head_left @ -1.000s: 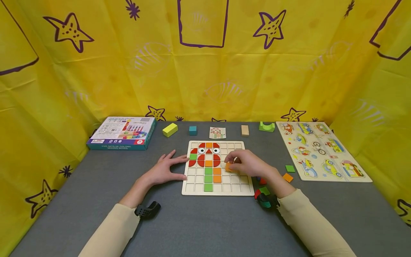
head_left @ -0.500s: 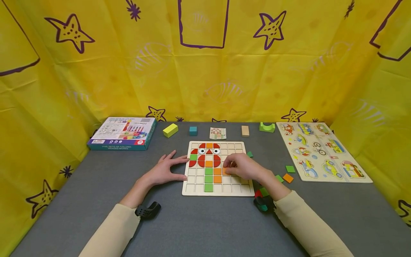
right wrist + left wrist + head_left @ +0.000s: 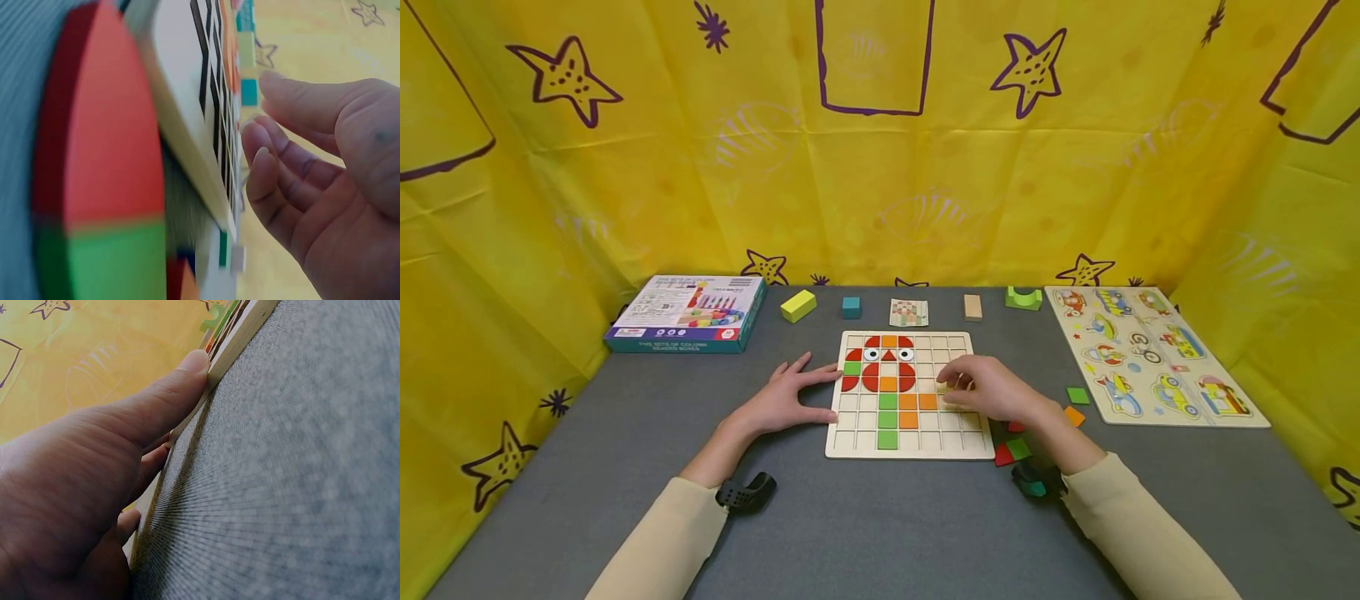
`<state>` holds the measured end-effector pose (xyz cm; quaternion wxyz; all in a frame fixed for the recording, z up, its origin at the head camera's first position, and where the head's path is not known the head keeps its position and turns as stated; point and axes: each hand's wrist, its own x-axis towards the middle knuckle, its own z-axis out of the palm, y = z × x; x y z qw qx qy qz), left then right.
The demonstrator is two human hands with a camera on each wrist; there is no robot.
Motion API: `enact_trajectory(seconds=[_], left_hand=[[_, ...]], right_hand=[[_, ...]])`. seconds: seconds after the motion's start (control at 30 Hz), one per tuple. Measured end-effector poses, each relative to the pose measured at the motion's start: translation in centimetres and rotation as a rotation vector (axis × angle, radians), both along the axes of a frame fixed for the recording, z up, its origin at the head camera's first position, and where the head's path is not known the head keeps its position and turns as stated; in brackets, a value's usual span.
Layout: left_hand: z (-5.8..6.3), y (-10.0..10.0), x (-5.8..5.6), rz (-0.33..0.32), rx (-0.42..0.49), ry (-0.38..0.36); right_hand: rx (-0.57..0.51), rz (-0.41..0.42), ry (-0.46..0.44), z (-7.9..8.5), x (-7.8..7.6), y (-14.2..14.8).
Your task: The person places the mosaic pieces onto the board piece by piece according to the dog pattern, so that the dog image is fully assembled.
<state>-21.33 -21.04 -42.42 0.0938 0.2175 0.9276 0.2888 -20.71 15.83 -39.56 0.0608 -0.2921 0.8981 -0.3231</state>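
A wooden grid board (image 3: 928, 440) lies on the grey table, with red, orange and green tiles forming a bird-like picture with two eyes. My left hand (image 3: 786, 396) rests at the board's left edge, fingers spread; in the left wrist view the thumb (image 3: 169, 394) touches the board's side (image 3: 240, 344). My right hand (image 3: 988, 390) is over the board's right part, fingers loosely bent. In the right wrist view its thumb and fingertips (image 3: 265, 165) are apart, with nothing between them. Just left of that hand, an orange tile (image 3: 928, 402) sits in a cell beside another orange tile (image 3: 907, 402).
Loose tiles lie right of the board: red (image 3: 1003, 455), green (image 3: 1018, 449), orange (image 3: 1075, 416) and green (image 3: 1077, 396). Behind stand a picture card (image 3: 909, 312), blue cube (image 3: 851, 307), yellow block (image 3: 798, 306), wooden block (image 3: 972, 307) and green arch (image 3: 1023, 298). A box (image 3: 685, 312) and vehicle puzzle (image 3: 1150, 358) flank them.
My right hand carried an orange tile left and down into a cell beside the other orange tiles, let go of it and drew back right. My left hand stayed at the board's edge.
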Motion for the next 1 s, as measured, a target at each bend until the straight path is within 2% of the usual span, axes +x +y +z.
enact_trajectory(seconds=[0.27, 0.5, 0.77, 1.0], left_hand=[[0.3, 0.0, 0.2, -0.007, -0.003, 0.007], [0.3, 0.1, 0.1, -0.015, -0.008, 0.009], [0.1, 0.0, 0.0, -0.01, -0.008, 0.011], [0.1, 0.0, 0.1, -0.005, -0.012, 0.004]], right_hand=[[-0.018, -0.088, 0.047, -0.1, 0.4, 4.3], [-0.001, -0.181, 0.042, 0.0, 1.2, 8.1], [0.022, -0.22, 0.042, -0.3, 2.2, 12.0], [0.051, -0.242, 0.053, -0.4, 3.1, 14.3]])
